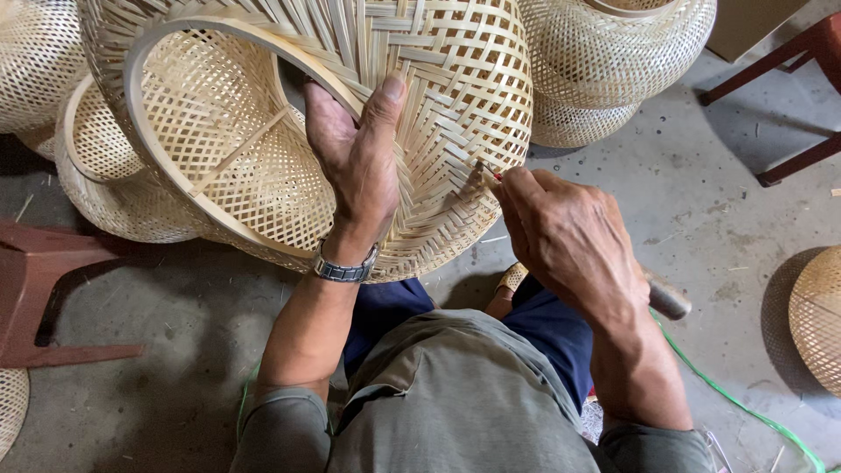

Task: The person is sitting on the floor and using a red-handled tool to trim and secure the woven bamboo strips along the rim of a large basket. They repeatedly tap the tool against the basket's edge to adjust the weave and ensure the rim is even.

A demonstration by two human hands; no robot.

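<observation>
A large round woven bamboo basket [438,79] rests tilted against my knees, its open rim [175,188] facing left. My left hand [355,149], with a metal watch on the wrist, grips the rim, thumb outside on the weave and fingers inside. My right hand [569,236] is closed on a tool whose wooden handle [667,300] sticks out behind the palm. The tool's tip [484,175] touches the basket's weave near a loose strip end.
More woven bamboo baskets stand at the left [96,166], top right [613,61] and right edge [819,315]. A red-brown stool [35,289] sits left, another's legs [788,96] top right. A green cord [745,407] lies on the concrete floor.
</observation>
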